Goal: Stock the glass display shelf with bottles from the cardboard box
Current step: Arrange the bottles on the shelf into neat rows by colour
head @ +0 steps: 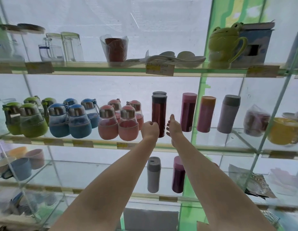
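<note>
Both hands at the red flask, middle shelf.

Left hand [150, 129] loosely curled, knuckles just touching the red flask [159, 116] at its 9 o'clock side; holds nothing I can make out. Right hand [174, 126] flat, fingers straight, thumb up, just off the flask at 3 o'clock; contact cannot be told. Flask stands upright near the front edge of the shelf [211, 148], a 2nd dark-capped flask [159, 93] right behind it at 12. At 3: magenta [188, 112], pink [205, 114] and grey [228, 114] flasks in a row. At 9: 3 clusters of round bottles, pink [119, 120], blue [69, 119], green [24, 119]. Judgement: shelf well stocked; this flask looks just set down or being squared up. Box not in view, so what remains is unknown.
</note>
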